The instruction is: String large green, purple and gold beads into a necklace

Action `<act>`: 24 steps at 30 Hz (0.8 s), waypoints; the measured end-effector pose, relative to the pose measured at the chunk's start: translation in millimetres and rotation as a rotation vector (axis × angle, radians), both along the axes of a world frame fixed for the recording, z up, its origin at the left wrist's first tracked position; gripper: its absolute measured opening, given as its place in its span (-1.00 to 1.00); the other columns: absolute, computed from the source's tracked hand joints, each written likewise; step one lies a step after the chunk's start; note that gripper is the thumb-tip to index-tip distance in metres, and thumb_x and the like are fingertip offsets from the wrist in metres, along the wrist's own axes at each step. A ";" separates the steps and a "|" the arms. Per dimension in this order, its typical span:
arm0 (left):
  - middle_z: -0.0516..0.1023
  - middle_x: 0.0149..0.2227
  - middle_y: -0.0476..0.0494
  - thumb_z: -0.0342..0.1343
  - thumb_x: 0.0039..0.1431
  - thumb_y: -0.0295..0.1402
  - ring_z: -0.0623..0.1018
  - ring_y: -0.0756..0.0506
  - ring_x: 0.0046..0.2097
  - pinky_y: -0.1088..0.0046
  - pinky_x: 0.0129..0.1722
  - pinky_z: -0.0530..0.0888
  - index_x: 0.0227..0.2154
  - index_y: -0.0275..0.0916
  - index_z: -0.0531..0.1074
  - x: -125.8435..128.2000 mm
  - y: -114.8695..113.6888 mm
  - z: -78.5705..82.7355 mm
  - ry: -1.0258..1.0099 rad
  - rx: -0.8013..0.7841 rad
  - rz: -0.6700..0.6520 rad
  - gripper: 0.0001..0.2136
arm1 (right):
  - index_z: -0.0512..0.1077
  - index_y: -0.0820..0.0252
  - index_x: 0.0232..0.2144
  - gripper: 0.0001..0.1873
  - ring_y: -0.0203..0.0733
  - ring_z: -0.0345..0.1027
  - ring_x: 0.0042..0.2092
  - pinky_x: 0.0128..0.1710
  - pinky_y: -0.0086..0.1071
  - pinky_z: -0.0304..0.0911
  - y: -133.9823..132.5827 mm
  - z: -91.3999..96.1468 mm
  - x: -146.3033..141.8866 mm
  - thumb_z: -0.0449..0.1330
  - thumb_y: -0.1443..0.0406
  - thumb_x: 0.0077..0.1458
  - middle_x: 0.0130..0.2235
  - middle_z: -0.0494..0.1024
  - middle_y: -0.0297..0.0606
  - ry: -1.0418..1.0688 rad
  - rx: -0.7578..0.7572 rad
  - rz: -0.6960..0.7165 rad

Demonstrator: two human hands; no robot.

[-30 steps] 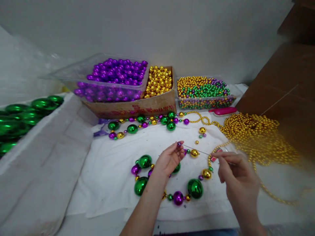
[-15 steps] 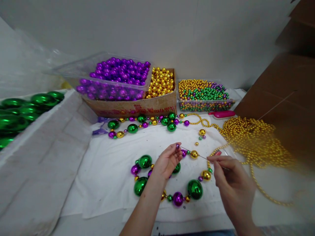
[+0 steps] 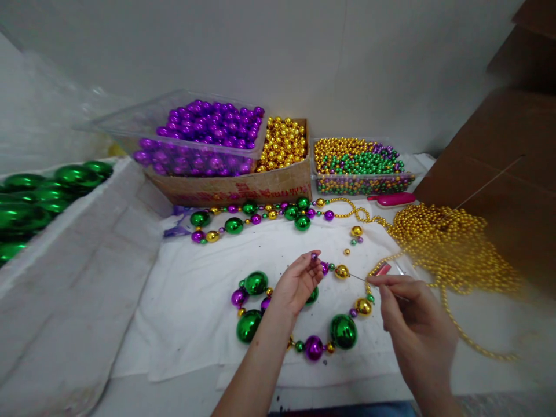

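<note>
My left hand (image 3: pixel 299 284) is turned palm up, thumb and forefinger pinching a small purple bead (image 3: pixel 314 256). Right by its fingers are a larger purple bead, a small green bead and a gold bead (image 3: pixel 341 271). My right hand (image 3: pixel 412 318) pinches a thin needle (image 3: pixel 358 278) that points left at the gold bead; I cannot tell whether it runs through it. A strand of large green, purple and gold beads (image 3: pixel 344 331) curves over the white cloth (image 3: pixel 191 313), partly hidden by my left forearm. A few loose beads (image 3: pixel 356 231) lie beyond my hands.
A clear bin of purple beads (image 3: pixel 208 124) and a carton with gold beads (image 3: pixel 284 142) stand behind. Small mixed beads fill another bin (image 3: pixel 365 156). A finished-looking bead strand (image 3: pixel 234 225), a gold bead-chain heap (image 3: pixel 447 243) and a pink-handled tool (image 3: pixel 396 199) surround the cloth. Green balls (image 3: pixel 52 191) fill a left box.
The needle's tip, seen near the pinched purple bead before, no longer shows there; my right hand has shifted slightly right. My left hand stays nearly still with its bead.
</note>
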State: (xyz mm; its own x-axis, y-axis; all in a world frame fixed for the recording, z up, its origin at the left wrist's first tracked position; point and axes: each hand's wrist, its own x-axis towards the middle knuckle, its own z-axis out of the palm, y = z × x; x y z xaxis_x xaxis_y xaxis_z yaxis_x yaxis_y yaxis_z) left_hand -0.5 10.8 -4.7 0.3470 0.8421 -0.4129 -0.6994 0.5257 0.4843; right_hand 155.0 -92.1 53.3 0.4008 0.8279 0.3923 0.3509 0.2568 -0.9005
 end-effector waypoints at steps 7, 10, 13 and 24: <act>0.48 -0.43 -0.12 0.09 0.15 -0.51 0.51 0.05 -0.39 0.59 -0.38 0.48 -0.28 -0.39 0.50 0.8 0.7 -2.6 -0.016 -0.025 -0.002 -0.88 | 0.41 0.13 -0.36 -0.92 -0.33 0.34 -0.37 -0.52 -0.47 0.23 0.1 -1.7 1.3 0.16 0.40 0.13 -0.22 0.52 -0.26 -0.044 0.014 0.017; 0.49 -0.43 -0.11 0.09 0.15 -0.51 0.51 0.05 -0.39 0.59 -0.38 0.48 -0.27 -0.38 0.50 0.7 0.0 -3.0 -0.007 -0.020 -0.007 -0.88 | 0.40 0.13 -0.35 -0.91 -0.32 0.36 -0.35 -0.47 -0.47 0.25 0.9 -2.4 0.3 0.15 0.42 0.12 -0.21 0.52 -0.27 -0.073 0.019 0.020; 0.49 -0.42 -0.11 0.10 0.15 -0.52 0.51 0.04 -0.39 0.59 -0.38 0.48 -0.27 -0.38 0.49 1.5 -1.3 -1.6 -0.007 -0.022 -0.015 -0.88 | 0.39 0.13 -0.36 -0.90 -0.28 0.39 -0.26 -0.41 -0.45 0.27 2.0 -2.1 -3.0 0.15 0.43 0.11 -0.22 0.52 -0.27 -0.129 0.022 0.026; 0.48 -0.39 -0.10 0.17 0.08 -0.52 0.49 0.06 -0.39 0.61 -0.37 0.47 -0.37 -0.34 0.45 17.9 -16.2 11.6 -0.113 0.013 -0.070 -0.96 | 0.39 0.16 -0.36 -0.90 -0.27 0.41 -0.25 -0.36 -0.43 0.31 6.1 -17.0 -10.6 0.13 0.43 0.12 -0.22 0.52 -0.24 -0.154 0.044 0.044</act>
